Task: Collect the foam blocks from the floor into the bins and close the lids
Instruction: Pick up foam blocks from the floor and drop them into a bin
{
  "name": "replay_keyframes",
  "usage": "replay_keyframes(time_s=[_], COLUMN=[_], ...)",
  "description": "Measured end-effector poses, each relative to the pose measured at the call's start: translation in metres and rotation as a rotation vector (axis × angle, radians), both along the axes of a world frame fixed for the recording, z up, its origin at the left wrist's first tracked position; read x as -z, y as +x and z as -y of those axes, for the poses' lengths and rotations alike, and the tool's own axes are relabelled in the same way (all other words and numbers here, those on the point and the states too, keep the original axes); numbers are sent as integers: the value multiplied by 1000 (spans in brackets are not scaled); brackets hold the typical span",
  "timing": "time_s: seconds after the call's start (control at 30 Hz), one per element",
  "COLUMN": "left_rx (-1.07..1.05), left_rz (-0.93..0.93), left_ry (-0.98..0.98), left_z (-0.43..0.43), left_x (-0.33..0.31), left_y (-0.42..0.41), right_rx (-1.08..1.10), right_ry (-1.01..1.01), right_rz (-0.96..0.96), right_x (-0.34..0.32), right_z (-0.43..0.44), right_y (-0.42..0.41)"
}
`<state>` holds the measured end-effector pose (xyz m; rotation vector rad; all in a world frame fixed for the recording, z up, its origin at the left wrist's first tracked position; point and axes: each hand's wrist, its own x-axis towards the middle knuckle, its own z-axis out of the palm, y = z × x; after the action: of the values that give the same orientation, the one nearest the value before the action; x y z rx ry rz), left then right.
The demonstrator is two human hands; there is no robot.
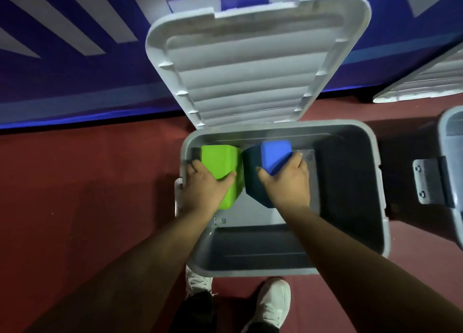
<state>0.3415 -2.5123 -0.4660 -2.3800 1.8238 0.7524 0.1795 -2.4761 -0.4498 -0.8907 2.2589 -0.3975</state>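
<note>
Both forearms enter from the bottom of the frame and reach down into the open grey bin at centre. The left hand grips the green foam block; the right hand grips the blue foam block. Each hand curls over the near end of its block, thumb on the inner face and fingers round the outer face, so the block sits between them. The blocks lie side by side, touching or nearly so, in the upper left of the bin's interior; whether they rest on the bottom cannot be told. One block per hand probably halves the trips. The lid stands swung back toward the top of the frame, leaving the opening free.
</note>
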Motion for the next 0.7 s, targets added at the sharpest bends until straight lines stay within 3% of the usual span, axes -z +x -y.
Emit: replay_keyframes(time_s=[0.17,0.33,0.5,0.7], left_rx=[-5,59,64,197], left_rz=[-83,-76,-171,-322], left_ry=[3,-78,-72,-119], left_z=[1,6,31,57], left_x=[31,-10,-123,-325], left_y=[-5,2,-4,-29], right_rx=[8,29,19,-18], right_ry=[5,32,39,-50], right_rz=[158,200,181,92], right_x=[41,4,-112,-321], right_z=[4,-6,-8,-10], right_y=[4,-12,-37,-66])
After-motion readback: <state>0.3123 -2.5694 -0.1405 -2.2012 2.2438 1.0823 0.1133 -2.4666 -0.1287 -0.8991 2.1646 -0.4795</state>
